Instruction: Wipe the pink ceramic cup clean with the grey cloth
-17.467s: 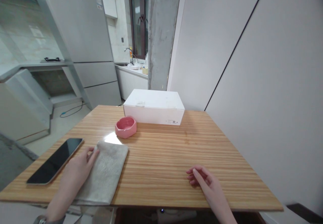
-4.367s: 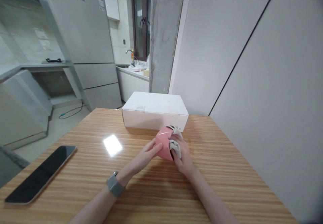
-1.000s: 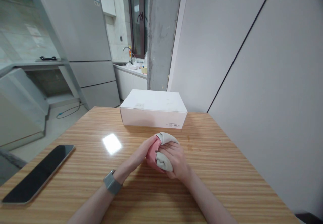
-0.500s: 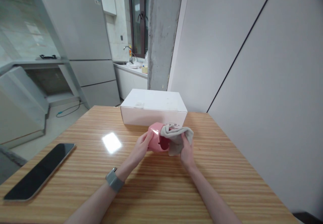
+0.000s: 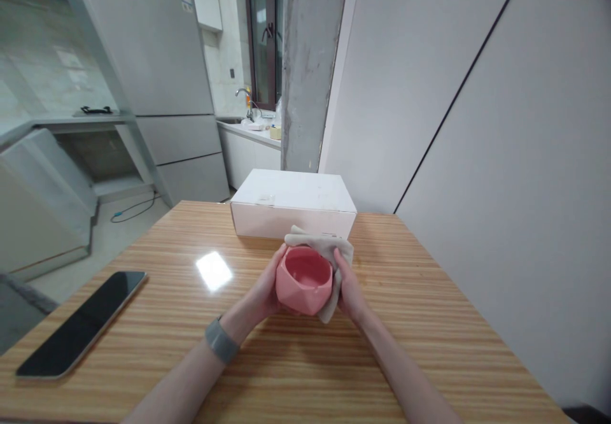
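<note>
A glossy pink faceted bowl (image 5: 301,293) is held over the wooden table, its round opening tipped up toward me. My left hand (image 5: 268,287) grips the bowl's left side, the fingers partly hidden behind it. A light grey cloth (image 5: 329,246) is draped along the bowl's far and right outer sides, one corner hanging below. My right hand (image 5: 351,289) is closed on this cloth and presses it against the bowl's right side, thumb on top.
Behind the bowl stands a white cardboard box (image 5: 291,220) on the wooden table (image 5: 420,322). A dark tablet-like device (image 5: 83,322) lies near the table's left edge. White wall panels (image 5: 477,156) run along the right side.
The bowl has turned from opening rightward to opening up toward me. My right hand has brought the cloth from the opening's rim round to the outer right and far sides.
</note>
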Demonstrator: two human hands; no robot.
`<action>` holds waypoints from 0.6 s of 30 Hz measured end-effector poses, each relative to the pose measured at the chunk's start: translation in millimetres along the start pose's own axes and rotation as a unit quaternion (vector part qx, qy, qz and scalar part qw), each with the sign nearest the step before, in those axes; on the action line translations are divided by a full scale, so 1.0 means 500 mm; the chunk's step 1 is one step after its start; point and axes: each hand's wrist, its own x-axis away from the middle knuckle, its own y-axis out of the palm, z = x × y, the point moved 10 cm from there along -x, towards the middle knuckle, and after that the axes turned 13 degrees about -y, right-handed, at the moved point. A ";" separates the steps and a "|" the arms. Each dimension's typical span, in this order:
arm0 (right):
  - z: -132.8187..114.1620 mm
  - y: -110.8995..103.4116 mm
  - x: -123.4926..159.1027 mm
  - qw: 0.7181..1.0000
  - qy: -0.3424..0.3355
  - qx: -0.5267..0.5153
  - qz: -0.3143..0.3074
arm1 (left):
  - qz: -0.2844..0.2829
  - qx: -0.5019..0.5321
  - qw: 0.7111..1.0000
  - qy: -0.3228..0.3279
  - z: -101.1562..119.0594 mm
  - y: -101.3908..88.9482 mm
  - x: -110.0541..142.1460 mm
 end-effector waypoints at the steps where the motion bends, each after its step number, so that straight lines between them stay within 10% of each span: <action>1: -0.001 0.003 0.000 1.000 -0.012 0.006 -0.003 | 0.001 -0.001 1.000 -0.002 -0.001 -0.002 -0.002; 18: -0.019 -0.034 0.038 0.968 -0.175 0.074 0.167 | 0.019 0.047 0.992 0.112 0.022 0.006 -0.003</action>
